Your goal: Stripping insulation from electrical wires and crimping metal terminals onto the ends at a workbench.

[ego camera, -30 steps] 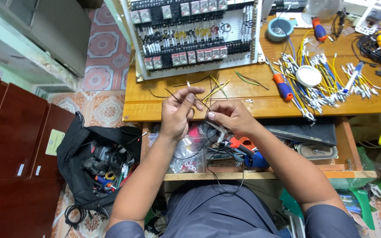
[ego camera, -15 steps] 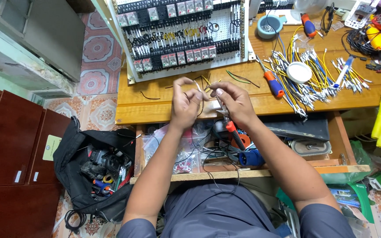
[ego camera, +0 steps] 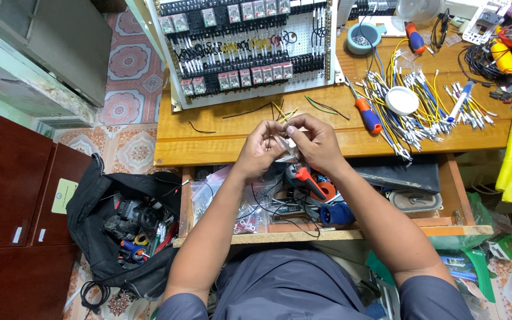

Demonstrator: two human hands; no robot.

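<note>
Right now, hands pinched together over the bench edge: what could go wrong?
The left hand and right hand pinch a small pale piece above the open drawer; if it slips, it could vanish in that clutter. Loose wire offcuts lie close by and might snag. The screwdriver near the right wrist could be knocked.

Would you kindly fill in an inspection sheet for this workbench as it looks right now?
Surface: wooden bench, open drawer below.
Job's things: small clear item pinched between both hands; too small to identify.
Clutter: orange-handled screwdriver, white lid, blue tape roll.
Hands: left hand and right hand meet above the bench edge.
Cables: pile of cut wires; loose strands.
Surroundings: relay panel, black tool bag on tiled floor.
</note>
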